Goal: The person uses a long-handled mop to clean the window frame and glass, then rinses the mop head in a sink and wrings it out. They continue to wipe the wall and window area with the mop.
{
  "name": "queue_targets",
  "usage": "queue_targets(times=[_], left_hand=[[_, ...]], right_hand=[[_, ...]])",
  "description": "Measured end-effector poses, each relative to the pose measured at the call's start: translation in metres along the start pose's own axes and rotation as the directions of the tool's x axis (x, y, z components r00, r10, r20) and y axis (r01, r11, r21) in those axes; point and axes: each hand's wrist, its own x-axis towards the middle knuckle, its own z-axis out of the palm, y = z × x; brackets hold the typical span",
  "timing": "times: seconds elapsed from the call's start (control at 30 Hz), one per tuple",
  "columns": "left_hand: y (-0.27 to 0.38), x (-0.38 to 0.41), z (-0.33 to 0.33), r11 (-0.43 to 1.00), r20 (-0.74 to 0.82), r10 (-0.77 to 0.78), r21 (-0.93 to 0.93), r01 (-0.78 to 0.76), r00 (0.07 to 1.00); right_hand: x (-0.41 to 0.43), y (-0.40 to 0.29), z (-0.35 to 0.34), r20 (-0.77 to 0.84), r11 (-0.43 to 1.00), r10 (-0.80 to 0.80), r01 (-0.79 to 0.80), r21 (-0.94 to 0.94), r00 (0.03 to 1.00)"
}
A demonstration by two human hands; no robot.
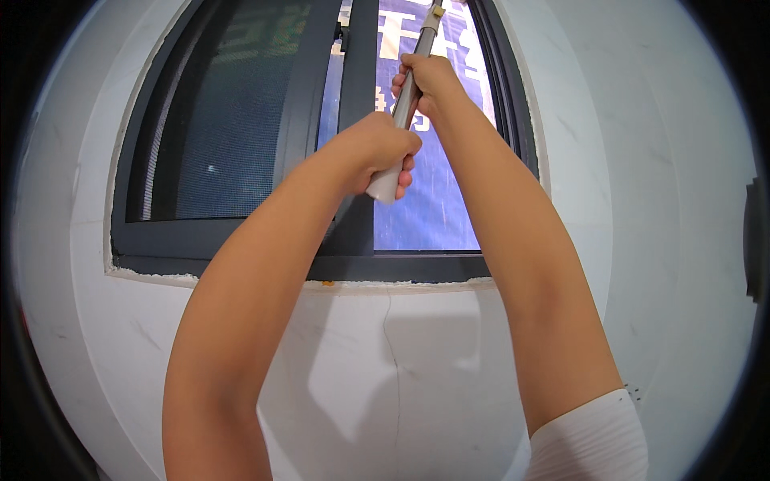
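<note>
Both my hands grip a metal pole (425, 41) that slants up and to the right in front of a window. My left hand (385, 147) wraps around its lower part, close to the pale end cap (384, 187). Higher up, my right hand (430, 81) closes around the shaft just below a light-coloured joint piece (432, 19) with a yellowish part. Beyond that joint the pole runs out of the top of the view, so its far end is hidden.
A dark grey window frame (358, 78) surrounds a mesh insect screen (234, 132) on the left. Behind the right pane opening hangs a blue banner (421, 198) with white writing. The white wall panel (361, 373) below has a thin crack. A dark object (753, 240) sits at the far right.
</note>
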Motion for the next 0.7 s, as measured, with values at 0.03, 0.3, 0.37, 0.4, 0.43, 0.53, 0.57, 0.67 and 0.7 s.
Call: queue_targets(times=[0.03, 0.3, 0.37, 0.4, 0.43, 0.53, 0.57, 0.67, 0.7], left_hand=[[-0.004, -0.009, 0.001, 1.000, 0.020, 0.003, -0.024, -0.003, 1.000], [-0.018, -0.070, 0.004, 0.982, -0.078, 0.059, -0.174, -0.071, 0.995], [-0.005, -0.044, 0.007, 0.980, -0.071, 0.084, -0.173, -0.095, 0.994], [0.003, -0.030, 0.010, 0.975, -0.080, 0.099, -0.192, -0.113, 0.992], [0.013, -0.020, 0.017, 0.973, -0.070, 0.100, -0.203, -0.113, 0.993], [0.026, -0.009, 0.023, 0.982, -0.043, 0.100, -0.158, -0.106, 0.994], [0.023, -0.012, 0.021, 0.991, -0.029, 0.098, -0.093, -0.101, 0.995], [0.001, -0.026, 0.019, 0.999, -0.042, 0.048, -0.022, -0.049, 0.998], [-0.006, -0.036, 0.017, 0.999, -0.052, 0.029, -0.016, -0.030, 0.998]], right_hand=[[-0.013, 0.000, -0.002, 0.015, 1.000, -0.006, 0.006, -0.002, 1.000], [-0.060, -0.003, 0.030, 0.081, 0.999, 0.039, -0.037, -0.037, 0.996], [-0.030, -0.009, 0.021, 0.109, 1.000, 0.006, -0.003, -0.027, 0.994], [-0.011, -0.009, 0.015, 0.109, 1.000, -0.012, 0.013, -0.007, 0.994], [0.000, -0.016, 0.008, 0.100, 0.999, -0.033, 0.033, 0.000, 0.994], [0.007, -0.022, -0.012, 0.019, 0.993, -0.098, 0.097, 0.067, 0.995], [0.005, -0.019, -0.014, -0.025, 0.989, -0.106, 0.108, 0.098, 0.994], [-0.023, 0.001, -0.014, 0.011, 1.000, -0.016, 0.016, 0.015, 1.000], [-0.033, 0.004, -0.011, 0.036, 0.999, -0.025, 0.027, -0.045, 0.999]])
